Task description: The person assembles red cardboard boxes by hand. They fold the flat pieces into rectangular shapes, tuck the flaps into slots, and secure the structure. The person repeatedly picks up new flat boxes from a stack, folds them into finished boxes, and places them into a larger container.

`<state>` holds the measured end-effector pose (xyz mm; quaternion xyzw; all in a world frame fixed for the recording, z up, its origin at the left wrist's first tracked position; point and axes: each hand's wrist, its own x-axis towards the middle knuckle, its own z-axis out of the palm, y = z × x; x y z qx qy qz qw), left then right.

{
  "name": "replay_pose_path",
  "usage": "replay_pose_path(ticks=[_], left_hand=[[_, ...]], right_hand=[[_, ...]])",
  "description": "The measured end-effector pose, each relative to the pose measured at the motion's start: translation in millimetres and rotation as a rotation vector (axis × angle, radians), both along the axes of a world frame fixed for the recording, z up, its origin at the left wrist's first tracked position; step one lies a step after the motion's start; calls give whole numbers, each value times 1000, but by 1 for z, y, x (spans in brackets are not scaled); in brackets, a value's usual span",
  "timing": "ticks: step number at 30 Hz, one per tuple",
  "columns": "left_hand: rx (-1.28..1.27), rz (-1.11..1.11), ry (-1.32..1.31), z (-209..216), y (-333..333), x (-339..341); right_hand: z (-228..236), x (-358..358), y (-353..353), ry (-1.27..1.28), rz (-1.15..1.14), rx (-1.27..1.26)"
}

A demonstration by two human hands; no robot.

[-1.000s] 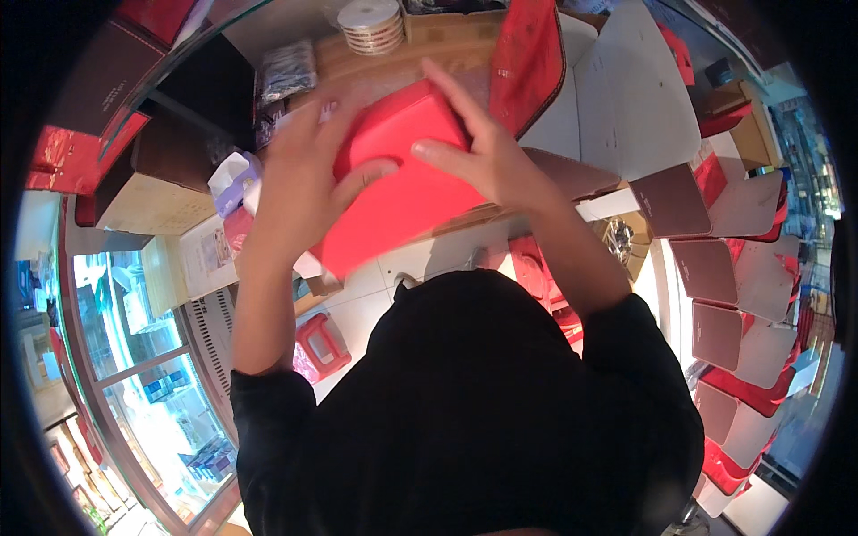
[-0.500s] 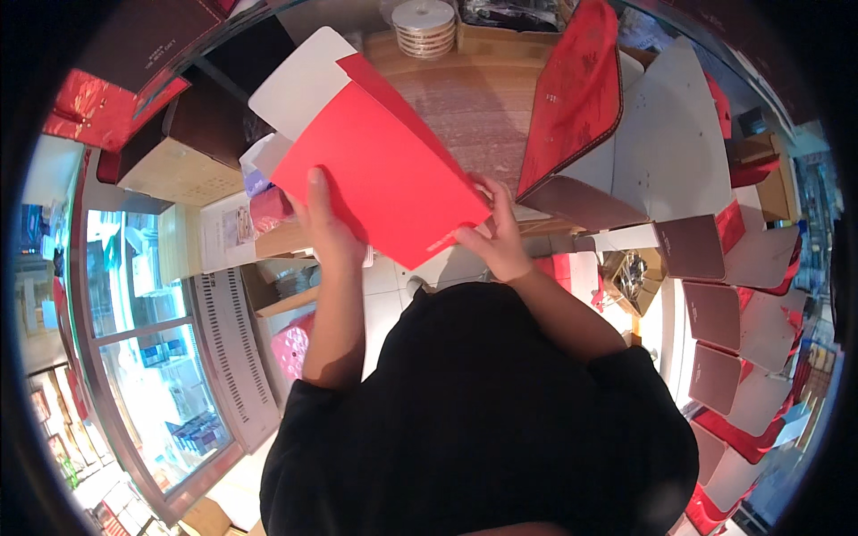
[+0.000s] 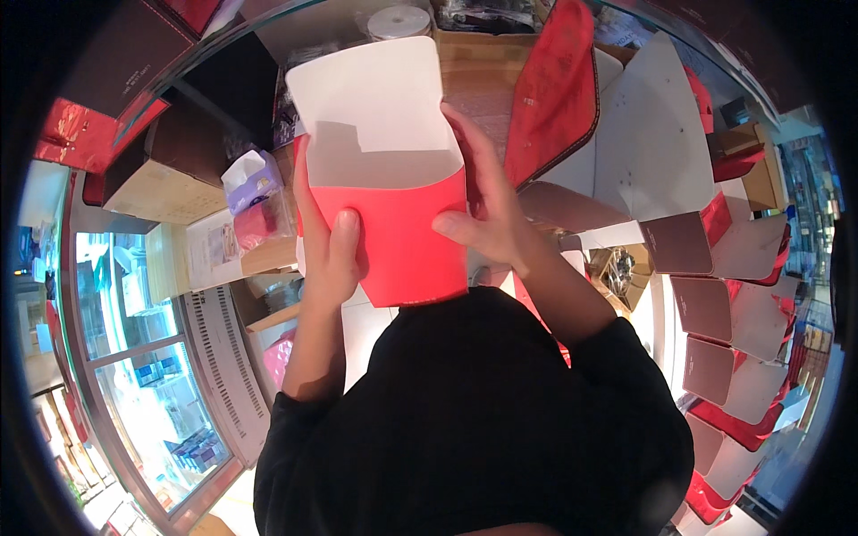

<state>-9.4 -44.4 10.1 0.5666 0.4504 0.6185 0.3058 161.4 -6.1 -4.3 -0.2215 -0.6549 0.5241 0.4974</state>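
**Just shy of twelve o'clock, a red box between two bare hands**

From my remote seat, reading the clock from the middle of the head view, I find the red box [image 3: 414, 246] between eleven and twelve. Its mouth gapes toward me, showing a white inside, and one tall white flap [image 3: 366, 76] stands up at its far edge. The red front slopes down toward six, its lower edge overlapping the wearer's black top [image 3: 474, 420] in my picture; I cannot tell whether they touch.

My left grip [image 3: 332, 255] is closed on the box's nine o'clock side, thumb flat on the red front, fingers up along the wall. My right grip [image 3: 494, 213] clasps the three o'clock side, its thumb also on the front, the fingers reaching up toward the flap.

Beyond the box, toward twelve, I see the wooden surface [image 3: 478, 79], with a white spool [image 3: 399, 22] partly behind the flap. At one o'clock a red panel [image 3: 554, 98] leans beside a large pale grey one [image 3: 657, 129]. At ten sit a purple-and-white carton [image 3: 248, 177] and, just below it, a pink packet [image 3: 259, 223]. Around eight stands a lit glass case [image 3: 161, 406]; from three to four, brown-and-grey folded boxes [image 3: 710, 308] line up in a column.
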Motion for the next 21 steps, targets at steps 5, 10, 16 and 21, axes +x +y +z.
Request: replay_pose_path(ticks=[5, 10, 16, 21], left_hand=[[-3, -103, 51, -11, -1, -22], [-1, -96, 92, -15, 5, -22], [52, -159, 100, -12, 4, -21], [101, -207, 150, -13, 4, -21]], right_hand=[[6, 10, 10, -69, -23, 79], [5, 16, 9, -95, 1, 172], [11, 21, 21, -45, 62, 118], [8, 27, 38, -23, 141, -111]])
